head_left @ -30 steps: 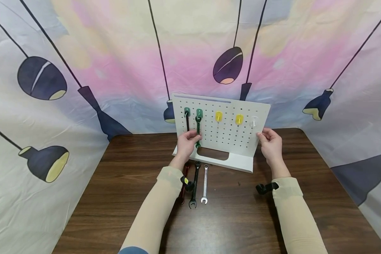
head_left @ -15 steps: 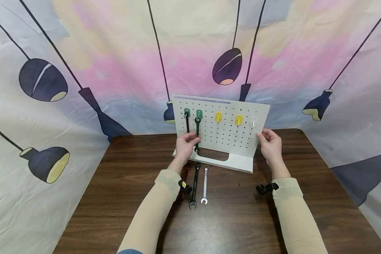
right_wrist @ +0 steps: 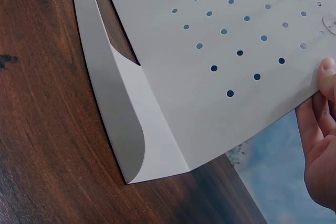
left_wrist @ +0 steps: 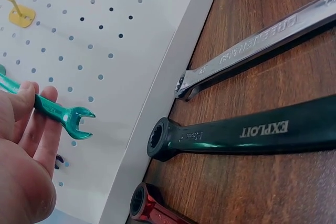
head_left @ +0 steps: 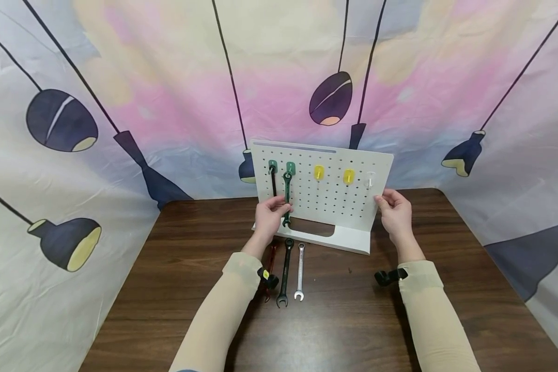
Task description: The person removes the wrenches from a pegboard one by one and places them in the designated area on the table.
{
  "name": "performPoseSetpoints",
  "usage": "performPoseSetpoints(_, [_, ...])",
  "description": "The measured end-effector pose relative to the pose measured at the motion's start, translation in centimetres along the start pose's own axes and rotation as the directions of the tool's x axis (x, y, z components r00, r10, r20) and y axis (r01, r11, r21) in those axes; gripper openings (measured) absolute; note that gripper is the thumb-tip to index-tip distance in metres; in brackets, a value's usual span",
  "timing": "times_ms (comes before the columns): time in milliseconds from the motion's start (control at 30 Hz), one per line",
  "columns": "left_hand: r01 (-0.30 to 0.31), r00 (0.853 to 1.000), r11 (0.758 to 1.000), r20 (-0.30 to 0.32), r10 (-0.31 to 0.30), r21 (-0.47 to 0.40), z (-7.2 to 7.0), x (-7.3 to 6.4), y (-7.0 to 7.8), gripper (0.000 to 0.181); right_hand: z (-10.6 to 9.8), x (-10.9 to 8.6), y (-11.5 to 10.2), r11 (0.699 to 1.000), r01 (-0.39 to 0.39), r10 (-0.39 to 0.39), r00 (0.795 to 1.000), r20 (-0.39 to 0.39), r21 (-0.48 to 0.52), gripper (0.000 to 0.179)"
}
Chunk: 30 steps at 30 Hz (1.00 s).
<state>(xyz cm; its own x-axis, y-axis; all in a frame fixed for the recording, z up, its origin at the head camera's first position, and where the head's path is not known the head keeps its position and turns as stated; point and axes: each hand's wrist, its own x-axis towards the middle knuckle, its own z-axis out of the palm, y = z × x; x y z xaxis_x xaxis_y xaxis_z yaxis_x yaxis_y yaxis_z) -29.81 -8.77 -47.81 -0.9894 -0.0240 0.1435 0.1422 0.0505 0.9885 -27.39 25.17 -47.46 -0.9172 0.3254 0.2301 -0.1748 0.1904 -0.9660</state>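
Left hand: the left hand [head_left: 266, 221] pinches the green wrench [left_wrist: 53, 108] by its shaft, thumb on one side and fingers behind, clamped.
Green wrench: in front of the pegboard [head_left: 327, 199], near its left side, ring end up by the second green hook [head_left: 291, 166], open end down by the base; whether the ring sits on the hook cannot be told.
Right hand: the right hand [head_left: 397, 213] grips the pegboard's right edge, thumb on the front, fingers clamped behind.
Pegboard: white, perforated, upright on the bench [head_left: 176, 289], with a slot at its foot.
Hooks: the first green hook [head_left: 273, 164] carries a dark tool [head_left: 273, 182], its lower end hidden by the left hand; rightward come two yellow hooks [head_left: 319, 172] and a clear hook [head_left: 370, 179].
Loose wrenches: red wrench [head_left: 272, 257], partly covered by the left wrist's camera [head_left: 268, 279], then black wrench [head_left: 285, 271] and silver wrench [head_left: 300, 271], lying side by side before the base.
Backdrop: cloth [head_left: 279, 67] printed with hanging lamps.
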Motion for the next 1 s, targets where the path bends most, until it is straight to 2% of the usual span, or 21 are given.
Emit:
performPoseSetpoints(333, [-0.009, 1.0, 1.0, 0.011, 0.009, -0.011, -0.34, -0.22, 0.13, 0.028, 0.05, -0.04, 0.0, 1.0, 0.006, -0.006, 1.0, 0.008, -0.006, 0.03])
performPoseSetpoints(700, [-0.031, 0.998, 0.999, 0.063, 0.032, -0.013, -0.76, -0.56, 0.51, 0.028, 0.03, -0.16, -0.11, 1.0, -0.001, 0.001, 1.0, 0.004, -0.003, 0.03])
performPoseSetpoints(1000, [-0.038, 0.996, 0.999, 0.082, 0.039, -0.009, -1.02, -0.81, 0.77, 0.029, 0.02, -0.15, 0.03, 1.0, -0.002, 0.002, 1.0, 0.003, -0.004, 0.03])
